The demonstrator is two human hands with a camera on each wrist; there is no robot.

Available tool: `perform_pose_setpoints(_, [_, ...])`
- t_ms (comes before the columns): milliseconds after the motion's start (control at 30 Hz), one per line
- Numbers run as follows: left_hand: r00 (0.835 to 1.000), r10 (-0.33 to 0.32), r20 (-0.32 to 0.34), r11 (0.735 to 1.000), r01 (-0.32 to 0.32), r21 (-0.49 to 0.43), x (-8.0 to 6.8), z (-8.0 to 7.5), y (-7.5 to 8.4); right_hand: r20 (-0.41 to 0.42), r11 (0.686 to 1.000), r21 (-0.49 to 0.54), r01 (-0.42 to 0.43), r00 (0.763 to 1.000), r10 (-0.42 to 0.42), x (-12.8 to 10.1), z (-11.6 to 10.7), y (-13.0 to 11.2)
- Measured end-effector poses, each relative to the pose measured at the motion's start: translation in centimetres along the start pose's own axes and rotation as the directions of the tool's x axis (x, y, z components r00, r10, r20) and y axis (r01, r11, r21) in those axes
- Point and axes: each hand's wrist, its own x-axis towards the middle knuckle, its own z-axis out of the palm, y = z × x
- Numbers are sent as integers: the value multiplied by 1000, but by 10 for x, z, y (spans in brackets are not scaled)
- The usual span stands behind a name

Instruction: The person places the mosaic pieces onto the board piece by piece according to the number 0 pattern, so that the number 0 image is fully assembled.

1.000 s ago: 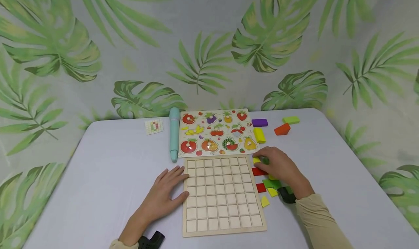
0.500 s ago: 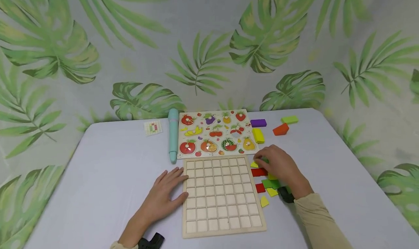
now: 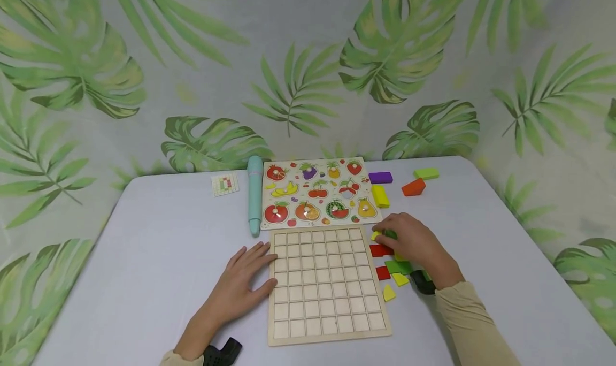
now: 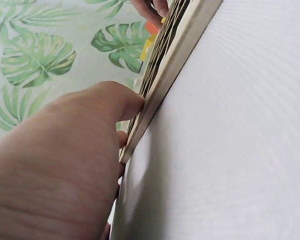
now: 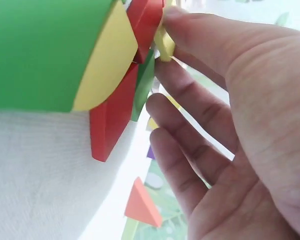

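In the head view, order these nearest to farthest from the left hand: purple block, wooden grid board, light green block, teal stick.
1. Wooden grid board: immediately right.
2. Teal stick: straight ahead.
3. Purple block: ahead, to the right.
4. Light green block: farther right, near the back edge.

White table: a gridded board is laid between left hand and right hand; fruit puzzle, turquoise pen and small card are placed beyond both; coloured blocks are scattered near the right.

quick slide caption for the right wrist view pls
Right hand pinching a small yellow block near red blocks and green blocks, an orange wedge lying beyond.
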Motion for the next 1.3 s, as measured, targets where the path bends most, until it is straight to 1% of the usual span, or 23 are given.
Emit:
perform_pose_setpoints(200, [1000, -2, -1, 1000, 2, -4, 0, 1, -1, 4, 1000, -6, -26, 1000, 26, 1, -1, -1])
perform_pose_setpoints(367, [1000, -6, -3, 1000, 5, -16, 0, 0, 0, 10, 1000, -20, -15, 1000, 15, 1, -2, -1])
perform_pose_setpoints(500, [1000, -8, -2, 1000, 8, -23, 1, 0, 0, -13, 1000, -29, 0, 1000, 0, 0, -2, -3])
perform_pose_setpoints(633, [1000, -7, -5, 1000, 7, -16, 1, 0, 0, -49, 999, 7, 38, 998, -38, -1, -1, -8])
perform_pose_setpoints(700, [1000, -6, -7, 1000, 6, -14, 0, 0, -1, -68, 997, 29, 71, 995, -69, 0, -1, -13])
perform_pose_setpoints(833, [1000, -7, -8, 1000, 7, -20, 0, 1, -1, -88, 990, 31, 140, 987, -137, 3, 0, -25])
perform_pose_setpoints(933, [1000, -8, -5, 1000, 8, -23, 0, 1, -1, -82, 984, 27, 174, 982, -171, 7, 3, -35])
perform_pose_setpoints(1233, [1000, -6, -9, 1000, 6, -20, 0, 0, 0, -40, 973, 59, 223, 974, -221, 20, 12, -65])
perform_pose_setpoints(1300, [1000, -6, -10, 1000, 6, -22, 0, 0, 0, -36, 967, 60, 247, 969, -246, 23, 14, -71])
